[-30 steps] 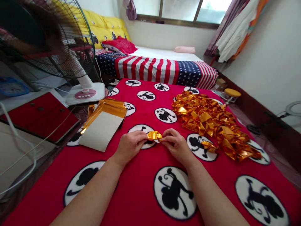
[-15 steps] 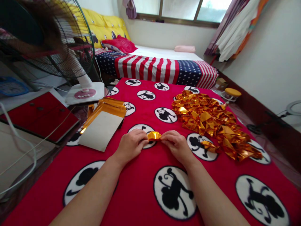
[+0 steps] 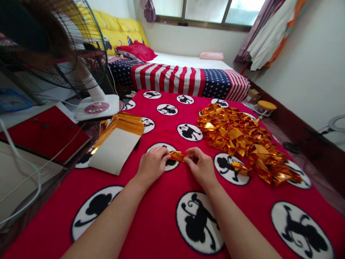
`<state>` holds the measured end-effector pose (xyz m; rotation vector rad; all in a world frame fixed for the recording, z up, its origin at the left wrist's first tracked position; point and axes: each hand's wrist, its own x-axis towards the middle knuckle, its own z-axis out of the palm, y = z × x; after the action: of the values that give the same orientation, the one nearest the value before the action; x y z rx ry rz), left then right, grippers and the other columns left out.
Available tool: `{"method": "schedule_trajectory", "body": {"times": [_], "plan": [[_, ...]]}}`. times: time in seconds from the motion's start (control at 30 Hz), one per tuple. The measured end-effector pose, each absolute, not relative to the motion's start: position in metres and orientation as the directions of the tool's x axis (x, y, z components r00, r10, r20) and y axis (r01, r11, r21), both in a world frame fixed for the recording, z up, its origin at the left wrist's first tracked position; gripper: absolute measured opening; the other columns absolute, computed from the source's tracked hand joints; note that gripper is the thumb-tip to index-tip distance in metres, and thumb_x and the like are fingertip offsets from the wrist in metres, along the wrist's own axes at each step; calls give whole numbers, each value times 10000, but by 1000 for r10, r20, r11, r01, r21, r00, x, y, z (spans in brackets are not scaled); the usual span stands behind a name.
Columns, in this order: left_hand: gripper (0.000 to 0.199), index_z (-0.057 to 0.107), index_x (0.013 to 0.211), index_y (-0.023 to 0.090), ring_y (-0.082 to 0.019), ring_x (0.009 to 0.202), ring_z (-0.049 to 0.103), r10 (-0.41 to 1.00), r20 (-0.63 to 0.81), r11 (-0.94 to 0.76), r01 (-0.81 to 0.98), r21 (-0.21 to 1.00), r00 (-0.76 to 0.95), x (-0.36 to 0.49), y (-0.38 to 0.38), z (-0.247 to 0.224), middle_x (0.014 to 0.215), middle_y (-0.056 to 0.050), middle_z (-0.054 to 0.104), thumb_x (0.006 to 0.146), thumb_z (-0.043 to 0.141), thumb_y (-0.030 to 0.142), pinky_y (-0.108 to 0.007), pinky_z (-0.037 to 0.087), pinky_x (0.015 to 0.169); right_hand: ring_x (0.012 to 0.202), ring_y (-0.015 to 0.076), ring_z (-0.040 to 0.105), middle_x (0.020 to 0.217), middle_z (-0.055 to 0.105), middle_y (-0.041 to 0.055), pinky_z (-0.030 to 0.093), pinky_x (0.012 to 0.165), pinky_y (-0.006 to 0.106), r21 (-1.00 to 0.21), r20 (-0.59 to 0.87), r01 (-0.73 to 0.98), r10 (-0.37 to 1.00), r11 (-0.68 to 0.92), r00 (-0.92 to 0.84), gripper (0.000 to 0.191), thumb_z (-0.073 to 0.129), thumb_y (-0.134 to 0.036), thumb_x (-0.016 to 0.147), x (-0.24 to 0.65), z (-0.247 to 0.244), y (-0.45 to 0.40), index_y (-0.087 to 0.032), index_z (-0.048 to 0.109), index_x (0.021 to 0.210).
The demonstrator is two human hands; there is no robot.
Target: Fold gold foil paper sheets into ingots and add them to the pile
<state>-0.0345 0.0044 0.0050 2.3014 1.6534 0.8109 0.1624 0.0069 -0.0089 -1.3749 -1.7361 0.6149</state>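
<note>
Red blanket (image 3: 159, 216) beneath both hands. Gold foil piece (image 3: 177, 156) between them, long axis crosswise. Left hand (image 3: 152, 164) nearly closed, pinching left end; right hand (image 3: 201, 167) likewise, right end. Neither clearly nearer. Foil pile (image 3: 237, 133) beyond right hand, to right.

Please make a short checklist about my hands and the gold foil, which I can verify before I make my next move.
1. Left hand grips one end of the small foil piece: ok.
2. Right hand holds the opposite end: ok.
3. Ends of the piece are neatly shaped: cannot tell, fingers hide them.
4. Foil pile lies apart from both hands, on the right of the red cloth: ok.
5. Pale card fully covers the gold sheets on the left: not ok, gold shows beyond its far edge.
</note>
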Motion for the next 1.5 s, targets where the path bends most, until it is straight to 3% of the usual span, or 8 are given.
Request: {"method": "schedule_trajectory", "body": {"times": [0.23, 0.73, 1.03, 1.23, 1.5], "plan": [[88, 638, 855, 202, -216, 913, 615, 924, 318, -347, 819, 457, 214, -33, 7, 3, 898, -44, 687, 897, 562, 218, -320, 458, 792, 695, 169, 620, 763, 688, 4, 452, 658, 263, -688, 308, 677, 950, 262, -55, 35, 621, -197, 809, 157, -5, 3, -225, 631, 827], [145, 628, 768, 215, -196, 807, 618, 940, 318, -265, 845, 465, 120, -28, 11, -1, 812, -31, 678, 880, 585, 296, -293, 417, 675, 671, 169, 579, 743, 671, 14, 340, 610, 268, -542, 361, 816, 933, 200, 10, 31, 597, -180, 802, 145, -4, 2, -209, 590, 793], [130, 603, 768, 211, -197, 792, 609, 943, 319, -239, 862, 448, 95, -27, 11, 0, 818, -23, 675, 859, 628, 300, -288, 388, 629, 690, 179, 570, 780, 676, 24, 335, 646, 291, -497, 366, 845, 930, 197, -2, 41, 593, -160, 814, 145, -5, 3, -200, 596, 803], [115, 615, 788, 206, -219, 807, 617, 947, 313, -192, 904, 383, 69, -21, 9, 5, 834, -44, 681, 862, 635, 292, -298, 393, 623, 813, 235, 594, 839, 673, 72, 350, 714, 333, -391, 335, 904, 942, 174, -36, 58, 574, -167, 859, 140, -2, 0, -186, 624, 882], [137, 624, 795, 206, -241, 850, 615, 950, 299, -197, 915, 352, 89, -20, 10, 2, 846, -63, 680, 865, 641, 322, -307, 406, 660, 798, 244, 616, 847, 685, 88, 344, 675, 343, -343, 279, 935, 960, 94, 5, 33, 617, -177, 843, 134, 5, 3, -196, 634, 864]]}}
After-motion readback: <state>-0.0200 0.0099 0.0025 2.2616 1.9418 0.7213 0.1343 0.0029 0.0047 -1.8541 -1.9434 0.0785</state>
